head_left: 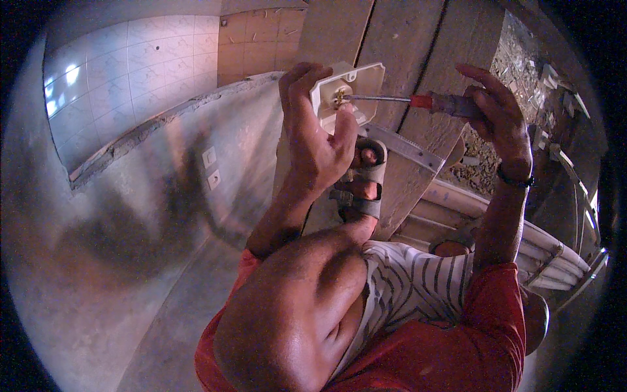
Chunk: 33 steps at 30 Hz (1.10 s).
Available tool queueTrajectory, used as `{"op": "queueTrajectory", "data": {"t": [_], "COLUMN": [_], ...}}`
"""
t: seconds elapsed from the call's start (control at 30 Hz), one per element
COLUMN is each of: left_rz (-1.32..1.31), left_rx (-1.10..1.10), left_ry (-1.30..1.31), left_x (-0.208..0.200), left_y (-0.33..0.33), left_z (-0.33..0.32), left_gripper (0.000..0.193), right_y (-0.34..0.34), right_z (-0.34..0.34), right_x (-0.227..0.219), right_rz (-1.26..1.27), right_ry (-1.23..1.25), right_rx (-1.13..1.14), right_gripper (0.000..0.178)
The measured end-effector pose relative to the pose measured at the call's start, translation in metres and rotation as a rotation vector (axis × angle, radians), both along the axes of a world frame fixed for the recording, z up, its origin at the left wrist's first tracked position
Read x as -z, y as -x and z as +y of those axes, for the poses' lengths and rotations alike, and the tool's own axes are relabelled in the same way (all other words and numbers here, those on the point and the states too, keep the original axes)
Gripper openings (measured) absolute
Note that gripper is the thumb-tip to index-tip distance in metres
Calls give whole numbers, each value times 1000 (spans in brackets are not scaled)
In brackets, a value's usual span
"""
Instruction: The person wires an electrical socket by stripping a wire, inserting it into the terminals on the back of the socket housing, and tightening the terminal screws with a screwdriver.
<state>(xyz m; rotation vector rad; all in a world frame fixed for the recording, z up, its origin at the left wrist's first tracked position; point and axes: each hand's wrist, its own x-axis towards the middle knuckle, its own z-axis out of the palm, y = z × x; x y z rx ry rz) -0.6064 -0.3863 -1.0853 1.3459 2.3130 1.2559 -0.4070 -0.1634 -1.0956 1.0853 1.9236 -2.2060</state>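
My left hand (315, 140) grips a white square plastic electrical fitting (367, 80) by its left edge and underside, with the thumb along its lower side. The fitting's hollow side faces me, showing a round raised part with small brass terminals (340, 97). My right hand (508, 127) is closed round the handle of a screwdriver (421, 102) with a red collar and a translucent grip; its index finger sticks out. The shaft runs nearly level to the left, its tip at the brass terminals beside my left thumb. Whether the tip sits in a screw slot is too small to tell.
Wooden planks (398, 49) lie beneath my sandalled foot (359, 186), with a flat metal strip (408, 150) across them. Rubble (519, 55) covers the ground at right. On the left, a plastered wall (130, 215) carries two white wall plates (211, 168) below a tiled opening.
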Motion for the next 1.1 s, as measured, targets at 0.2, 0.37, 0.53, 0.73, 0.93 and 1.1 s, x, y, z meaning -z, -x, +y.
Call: {"op": "queueTrajectory", "data": {"t": [0.2, 0.37, 0.53, 0.73, 0.93, 1.1], "left_rz": [-66, -12, -29, 44, -27, -6], "left_rx": [-38, -25, -13, 20, -19, -8], "left_ry": [-5, -60, -48, -39, -27, -13], "left_x": [2, 2, 4, 1, 0, 2], "left_y": [0, 4, 2, 1, 4, 5], "left_z": [-1, 1, 0, 5, 0, 0], "left_gripper": [46, 45, 43, 43, 41, 41], "right_y": [6, -5, 0, -2, -2, -5], "right_z": [-12, -5, -2, 2, -9, -4], "right_x": [-3, 19, 13, -2, 10, 12], "right_rz": [45, 145, 189, -2, 33, 89], "right_ry": [-35, -92, -29, 1, -87, -108], "right_rx": [60, 6, -25, -19, -10, -7], "right_gripper": [61, 62, 69, 65, 76, 77]}}
